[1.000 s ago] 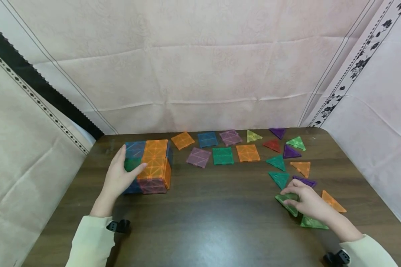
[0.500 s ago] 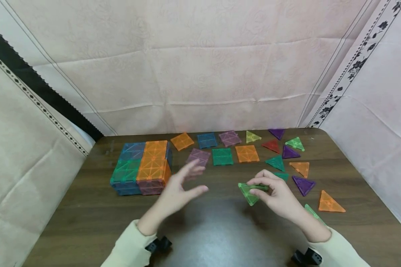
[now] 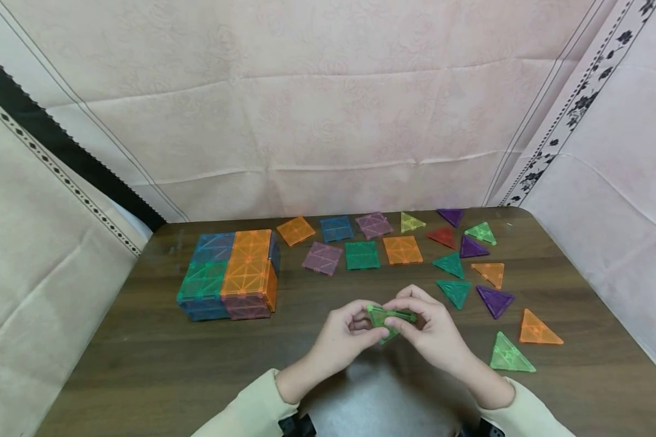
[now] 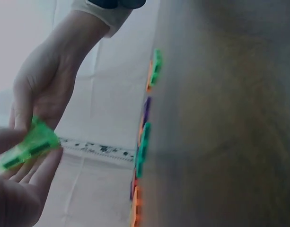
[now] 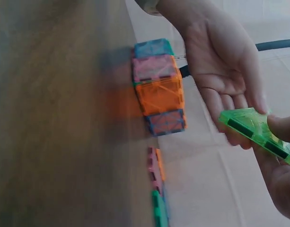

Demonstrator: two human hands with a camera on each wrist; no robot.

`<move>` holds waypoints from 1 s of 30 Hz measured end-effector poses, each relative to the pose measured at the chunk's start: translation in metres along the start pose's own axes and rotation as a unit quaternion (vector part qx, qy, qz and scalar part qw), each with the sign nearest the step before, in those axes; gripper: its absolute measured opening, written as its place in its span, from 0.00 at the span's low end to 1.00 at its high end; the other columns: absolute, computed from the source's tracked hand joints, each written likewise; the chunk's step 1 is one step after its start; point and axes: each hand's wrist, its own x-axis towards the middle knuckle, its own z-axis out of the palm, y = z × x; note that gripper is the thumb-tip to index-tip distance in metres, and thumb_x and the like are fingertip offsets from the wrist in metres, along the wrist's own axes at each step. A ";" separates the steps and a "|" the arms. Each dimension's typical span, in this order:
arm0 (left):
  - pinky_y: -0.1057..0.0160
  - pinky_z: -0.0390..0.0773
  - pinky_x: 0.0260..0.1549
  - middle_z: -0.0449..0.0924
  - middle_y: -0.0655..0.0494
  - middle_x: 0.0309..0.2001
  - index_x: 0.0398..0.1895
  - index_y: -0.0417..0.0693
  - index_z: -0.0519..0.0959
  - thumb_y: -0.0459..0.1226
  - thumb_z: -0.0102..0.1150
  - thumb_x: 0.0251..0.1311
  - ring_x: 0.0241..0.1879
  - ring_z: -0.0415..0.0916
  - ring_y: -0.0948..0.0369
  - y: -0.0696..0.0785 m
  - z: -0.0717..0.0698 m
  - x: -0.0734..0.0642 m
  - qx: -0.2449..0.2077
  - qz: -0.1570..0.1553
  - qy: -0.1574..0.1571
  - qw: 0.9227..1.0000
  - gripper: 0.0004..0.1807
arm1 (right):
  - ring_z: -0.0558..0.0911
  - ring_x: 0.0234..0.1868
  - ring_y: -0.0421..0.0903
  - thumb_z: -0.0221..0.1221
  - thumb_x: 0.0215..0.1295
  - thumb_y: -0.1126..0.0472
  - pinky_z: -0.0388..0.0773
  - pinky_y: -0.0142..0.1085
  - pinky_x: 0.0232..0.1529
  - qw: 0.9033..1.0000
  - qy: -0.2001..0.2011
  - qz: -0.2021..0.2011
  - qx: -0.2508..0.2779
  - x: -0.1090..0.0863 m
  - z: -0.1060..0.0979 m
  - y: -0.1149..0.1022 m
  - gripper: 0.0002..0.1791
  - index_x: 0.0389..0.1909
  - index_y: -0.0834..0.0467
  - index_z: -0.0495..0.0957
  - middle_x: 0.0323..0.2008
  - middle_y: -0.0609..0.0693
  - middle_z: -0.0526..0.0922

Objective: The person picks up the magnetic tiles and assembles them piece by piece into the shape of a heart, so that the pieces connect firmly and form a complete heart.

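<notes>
Both hands meet over the table's middle at a translucent green triangular magnetic tile. My left hand pinches its left corner between thumb and fingers. The right hand grips the other side, thumb at the front and fingers behind. From the left wrist, the triangular tile shows dark magnet strips along its edge. The right wrist view has the same tile lying across the left hand's fingers, the right thumb on its face.
To the left stands a box built of blue, green, orange and purple square tiles. Loose square tiles, such as a green one, lie at the back. Several triangles, including an orange one and a light green one, lie on the right.
The right hand has lifted a green triangle from the right side and brought it to the middle. The left hand has left the box, moved right and taken hold of the tile.
</notes>
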 end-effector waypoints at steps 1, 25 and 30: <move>0.67 0.81 0.36 0.83 0.39 0.42 0.47 0.34 0.78 0.28 0.64 0.58 0.39 0.83 0.64 -0.001 0.001 0.000 0.009 0.005 0.007 1.000 0.14 | 0.72 0.29 0.35 0.64 0.55 0.76 0.71 0.30 0.18 1.000 -0.001 0.005 0.002 0.000 0.001 0.001 0.12 0.40 0.62 0.83 0.36 0.51 0.74; 0.68 0.81 0.33 0.86 0.45 0.36 0.39 0.36 0.81 0.31 0.65 0.58 0.37 0.84 0.55 -0.023 -0.038 -0.006 0.156 -0.027 0.048 0.986 0.08 | 0.73 0.51 0.67 0.72 0.50 0.51 0.71 0.59 0.48 0.909 -0.205 0.143 -0.332 0.019 -0.140 0.097 0.34 0.55 0.66 0.76 0.53 0.69 0.74; 0.69 0.80 0.32 0.85 0.44 0.36 0.38 0.36 0.81 0.30 0.65 0.58 0.35 0.83 0.57 -0.026 -0.041 -0.004 0.150 -0.026 0.051 0.987 0.07 | 0.70 0.54 0.71 0.73 0.49 0.52 0.68 0.64 0.51 0.897 -0.224 0.153 -0.349 0.021 -0.141 0.104 0.33 0.54 0.66 0.77 0.50 0.67 0.76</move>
